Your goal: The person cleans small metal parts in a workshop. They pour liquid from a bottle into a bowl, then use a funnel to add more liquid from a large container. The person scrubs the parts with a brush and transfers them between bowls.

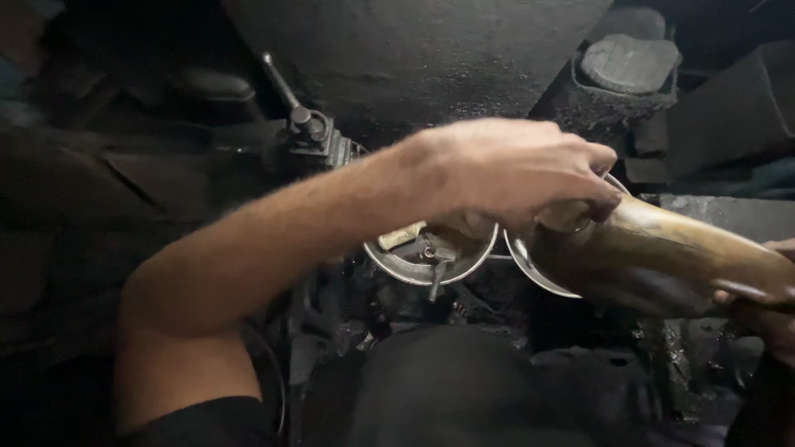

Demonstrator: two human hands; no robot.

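- The left hand [517, 174] is reached across from the left, fingers curled together and pinched on the near end of a brown horn-shaped piece [662, 261].
- The far end of that piece is gripped by the right hand [766, 310] at the frame's right edge; finger detail can't really be made out there.
- Just under the left hand, a round metal bowl [431, 252] with small metal parts in it is seen.
- A second metal bowl [530, 265] is half hidden behind the horn piece.
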